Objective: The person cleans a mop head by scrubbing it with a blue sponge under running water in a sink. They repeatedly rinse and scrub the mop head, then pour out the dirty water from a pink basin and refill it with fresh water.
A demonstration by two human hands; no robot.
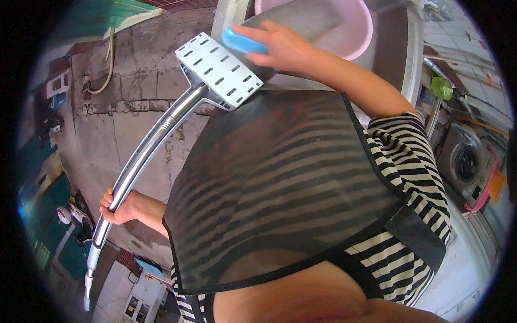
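Note:
My left hand (123, 208) is closed around the shiny metal pole (151, 147) of a flat mop. The mop's pale slotted head plate (220, 68) is bare and points up and away at the far end of the pole. My right hand (282, 46) grips a blue scrubber (244, 42), a sponge or a brush, just beyond the plate. Behind that hand a blurred grey flat panel (311, 20) slants over a pink plastic basin (365, 30). A dark sheer apron (278, 169) covers my front, close to the mop head.
The basin stands in a trough with pale raised edges (412, 52). Cracked concrete paving (137, 133) lies to the left, with a hose (107, 76) on it. A scooter (76, 220) is farther left. On the right is a front-loading washing machine (464, 161).

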